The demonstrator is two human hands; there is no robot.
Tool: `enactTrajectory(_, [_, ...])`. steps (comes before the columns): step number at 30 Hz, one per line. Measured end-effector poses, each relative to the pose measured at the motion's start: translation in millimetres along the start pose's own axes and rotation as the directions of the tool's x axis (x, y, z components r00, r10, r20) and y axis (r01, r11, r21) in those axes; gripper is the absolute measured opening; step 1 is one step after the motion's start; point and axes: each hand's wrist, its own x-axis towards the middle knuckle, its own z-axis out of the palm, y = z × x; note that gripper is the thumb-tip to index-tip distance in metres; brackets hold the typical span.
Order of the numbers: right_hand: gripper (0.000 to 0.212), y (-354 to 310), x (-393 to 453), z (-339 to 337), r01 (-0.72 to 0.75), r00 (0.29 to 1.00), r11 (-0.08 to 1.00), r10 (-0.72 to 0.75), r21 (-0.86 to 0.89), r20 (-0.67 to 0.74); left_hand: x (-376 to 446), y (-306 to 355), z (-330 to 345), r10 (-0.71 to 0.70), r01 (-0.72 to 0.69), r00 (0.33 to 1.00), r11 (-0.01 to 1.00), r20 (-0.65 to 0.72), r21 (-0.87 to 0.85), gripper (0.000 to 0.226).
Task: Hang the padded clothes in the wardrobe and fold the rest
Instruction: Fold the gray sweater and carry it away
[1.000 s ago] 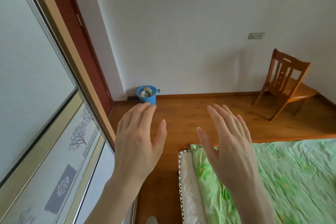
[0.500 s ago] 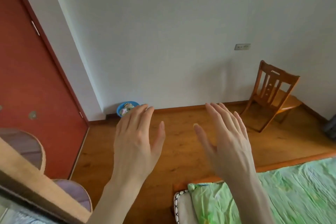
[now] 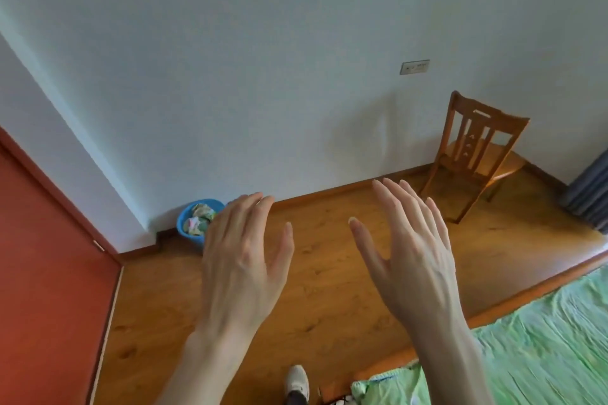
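Observation:
My left hand (image 3: 243, 260) is raised in front of me over the wooden floor, fingers straight and together, holding nothing. My right hand (image 3: 408, 253) is raised beside it, palm turned inward, fingers straight, also holding nothing. No clothes are in view. The wardrobe is out of view. The bed with a green patterned sheet (image 3: 539, 348) fills the lower right corner, below my right forearm.
A red door (image 3: 49, 289) stands at the left. A blue bin (image 3: 194, 223) with crumpled paper sits by the wall behind my left hand. A wooden chair (image 3: 477, 154) stands at the back right. A dark curtain (image 3: 592, 194) hangs at the right edge. My shoe (image 3: 297, 381) shows below.
The view has swung right, away from the wardrobe's sliding doors, which have left the frame; the red door and more floor show now. Both hands stay raised and spread apart.

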Motion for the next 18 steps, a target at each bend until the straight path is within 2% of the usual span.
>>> enactTrajectory(5, [0.061, 37, 45, 51, -0.143, 0.989, 0.989, 0.142, -0.038, -0.040, 71, -24, 64, 0.105, -0.104, 0.993, 0.994, 0.054, -0.030, 0.045])
enactTrajectory(12, [0.063, 104, 138, 109, -0.326, 0.943, 0.943, 0.321, -0.061, -0.083, 196, -12, 175, 0.237, -0.228, 0.962, 0.970, 0.133, -0.083, 0.046])
enactTrajectory(18, [0.071, 159, 207, 128, -0.386, 0.920, 0.916, 0.374, -0.107, -0.114, 284, 17, 254, 0.333, -0.309, 0.932, 0.936, 0.140, -0.171, 0.050])
